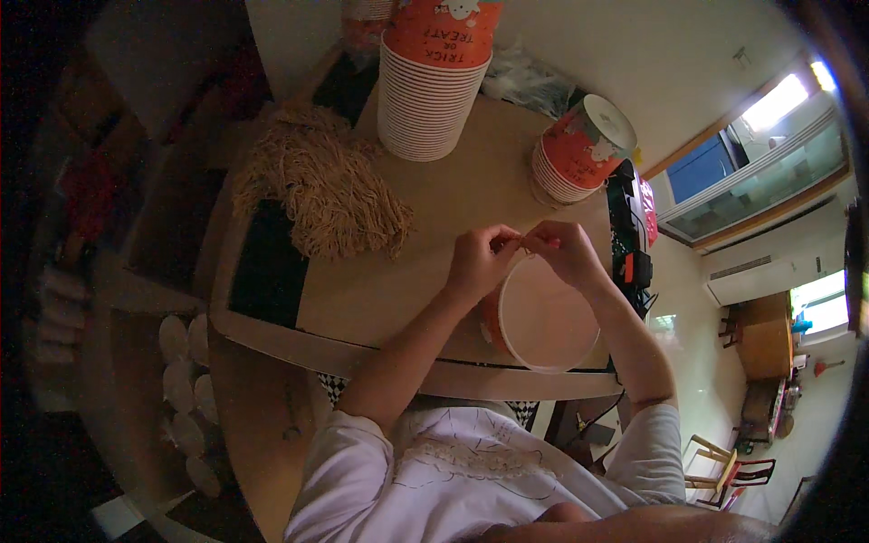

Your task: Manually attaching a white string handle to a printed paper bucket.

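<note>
Left hand (pixel 482 261): thumb and finger pinching thin tan cord strand (pixel 529 255), mostly hidden by the fingers.
Right hand (pixel 570 257): pinching same strand, fingertips meeting the left's.
Strand: between both hands, over far rim of bucket.
Bucket: orange round paper bucket with pale inside (pixel 549 317), on bench (pixel 462 204), mouth up, just below hands, between forearms.
Cord pile: loose tan cord heap (pixel 330 195), left of left hand, apart.
Stacks: tall orange-and-white bucket stack (pixel 427 104) beyond hands; shorter orange bucket stack (pixel 579 158) beyond right hand.
</note>
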`<state>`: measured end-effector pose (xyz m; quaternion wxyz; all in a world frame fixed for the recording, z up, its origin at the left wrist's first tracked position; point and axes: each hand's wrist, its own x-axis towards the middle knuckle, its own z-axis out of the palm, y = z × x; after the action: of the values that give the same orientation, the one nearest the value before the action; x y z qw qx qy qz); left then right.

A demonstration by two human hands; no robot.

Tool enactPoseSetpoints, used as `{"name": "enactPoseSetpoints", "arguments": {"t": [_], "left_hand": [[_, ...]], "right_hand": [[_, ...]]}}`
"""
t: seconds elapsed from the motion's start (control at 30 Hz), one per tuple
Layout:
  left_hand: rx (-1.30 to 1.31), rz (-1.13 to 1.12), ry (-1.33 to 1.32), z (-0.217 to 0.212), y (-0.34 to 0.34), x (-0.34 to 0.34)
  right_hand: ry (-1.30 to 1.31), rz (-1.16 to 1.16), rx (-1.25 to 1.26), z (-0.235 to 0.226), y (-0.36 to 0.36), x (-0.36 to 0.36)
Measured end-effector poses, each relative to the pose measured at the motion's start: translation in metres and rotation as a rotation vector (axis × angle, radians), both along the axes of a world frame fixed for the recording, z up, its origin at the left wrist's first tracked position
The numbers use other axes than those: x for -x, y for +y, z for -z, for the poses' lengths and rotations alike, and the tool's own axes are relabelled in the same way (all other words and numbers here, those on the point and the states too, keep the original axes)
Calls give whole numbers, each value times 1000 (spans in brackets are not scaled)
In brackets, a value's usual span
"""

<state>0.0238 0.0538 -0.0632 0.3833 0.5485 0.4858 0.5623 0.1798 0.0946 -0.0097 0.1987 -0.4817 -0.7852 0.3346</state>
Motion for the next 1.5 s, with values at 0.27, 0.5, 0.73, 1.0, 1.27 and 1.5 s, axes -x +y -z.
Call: {"name": "enactPoseSetpoints", "arguments": {"t": [0.27,0.5,0.73,1.0,1.27,1.5], "left_hand": [[163,101,-164,13,2,0],[210,150,-335,14,1,5],[255,168,-400,11,-2,4],[275,178,-406,15,-2,5],[240,189,-401,22,2,6],[252,188,-429,22,0,7]], "right_hand": [[177,30,173,7,5,1],[110,-48,280,5,16,-1],[84,-63,295,13,20,-4],[14,-83,283,4,17,2],[55,-90,259,2,15,1],[-48,-67,234,5,16,-2]]}}
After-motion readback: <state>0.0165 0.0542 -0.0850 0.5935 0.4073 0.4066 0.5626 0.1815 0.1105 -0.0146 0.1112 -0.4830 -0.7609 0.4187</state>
